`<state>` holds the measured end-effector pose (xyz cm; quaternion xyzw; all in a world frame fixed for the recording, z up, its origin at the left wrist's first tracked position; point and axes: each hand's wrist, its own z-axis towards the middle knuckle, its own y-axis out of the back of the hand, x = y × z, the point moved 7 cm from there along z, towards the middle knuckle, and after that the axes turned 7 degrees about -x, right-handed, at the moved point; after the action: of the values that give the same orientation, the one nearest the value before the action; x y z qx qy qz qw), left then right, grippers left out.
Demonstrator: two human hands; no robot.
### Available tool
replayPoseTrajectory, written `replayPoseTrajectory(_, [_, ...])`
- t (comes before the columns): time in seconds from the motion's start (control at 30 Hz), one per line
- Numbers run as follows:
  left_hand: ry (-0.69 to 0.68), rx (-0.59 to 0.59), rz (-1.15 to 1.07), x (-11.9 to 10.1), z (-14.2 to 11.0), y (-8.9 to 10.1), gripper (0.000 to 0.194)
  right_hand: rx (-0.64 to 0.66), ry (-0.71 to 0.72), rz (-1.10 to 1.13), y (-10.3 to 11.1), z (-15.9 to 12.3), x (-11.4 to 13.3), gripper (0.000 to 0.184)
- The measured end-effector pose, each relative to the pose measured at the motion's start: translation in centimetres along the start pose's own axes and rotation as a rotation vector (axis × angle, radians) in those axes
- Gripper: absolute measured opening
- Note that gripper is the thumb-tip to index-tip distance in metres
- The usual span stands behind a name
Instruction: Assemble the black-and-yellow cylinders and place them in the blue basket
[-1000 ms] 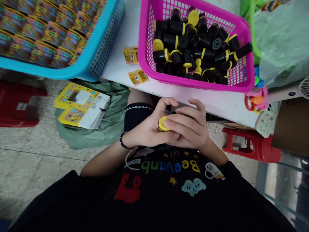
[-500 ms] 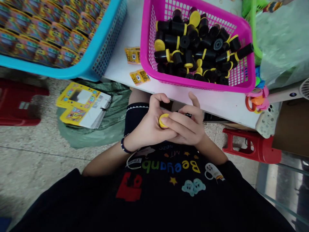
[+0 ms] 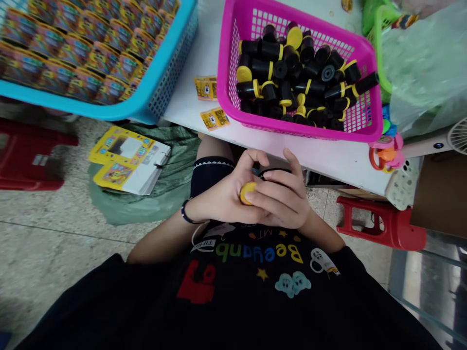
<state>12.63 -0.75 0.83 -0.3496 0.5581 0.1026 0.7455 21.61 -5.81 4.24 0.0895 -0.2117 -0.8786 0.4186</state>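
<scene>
The left hand (image 3: pixel 228 197), a dark beaded bracelet (image 3: pixel 185 212) at its wrist, is wrapped about a small yellow-topped piece (image 3: pixel 247 193), which sits in the crook of the palm above the person's lap, on the near side of the white table (image 3: pixel 328 158). One left finger curls up and stands apart from the rest. The right hand (image 3: pixel 286 197) comes in from the right with one fingertip laid on the yellow top; its middle fingers lie bent side by side, and another finger is raised apart at the far side. The lower part of the piece is hidden, so whether the right fingers also grip it there cannot be told. Beyond the hands, a magenta basket (image 3: pixel 288 129) on the table holds a jumble of black canisters (image 3: pixel 272 51) with yellow caps. Just left of it lie two small yellow packets (image 3: pixel 214 119), and farther left a blue basket (image 3: pixel 116 111) holds rows of colourful printed packs (image 3: pixel 97 58). Below the table's edge on the left, yellow-and-white cards (image 3: pixel 126 160) rest on a green plastic bag (image 3: pixel 113 211), between a red stool (image 3: pixel 29 160) and the person's leg. On the right, a white fan (image 3: pixel 432 145) lies beside pink and orange plastic pieces (image 3: pixel 387 154), near a light green basket (image 3: pixel 384 73).
</scene>
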Motion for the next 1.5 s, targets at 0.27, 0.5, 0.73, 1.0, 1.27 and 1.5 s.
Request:
replayPoseTrajectory(0.27, [-0.115,-0.341,0.315,-2.0,-0.6,2.5,0.067,0.243,-0.103,-0.172,-0.5,-2.1,-1.1,0.025])
replayPoseTrajectory(0.5, [-0.077,-0.457,0.335,-2.4,-1.5,3.3,0.065,0.097,-0.163,-0.079,0.7,-1.4,-3.4,0.036])
replayPoseTrajectory(0.73, [0.042,-0.473,0.433,-1.9,-1.5,3.8,0.064,0.214,-0.189,0.030,1.4,-1.1,-4.4,0.037])
replayPoseTrajectory(1.0, [0.198,-0.195,0.479,-2.4,-2.0,2.4,0.066,0.136,-0.272,0.222,0.7,-1.1,-4.2,0.011])
replayPoseTrajectory(1.27, [-0.081,-0.377,1.032,-12.9,-2.0,6.8,0.023,0.206,-0.296,0.189,1.9,-2.1,-5.0,0.012])
replayPoseTrajectory(1.5, [0.106,-0.907,1.463,-23.1,1.5,24.3,0.038,0.262,-0.345,0.137,2.2,-5.2,-5.1,0.007])
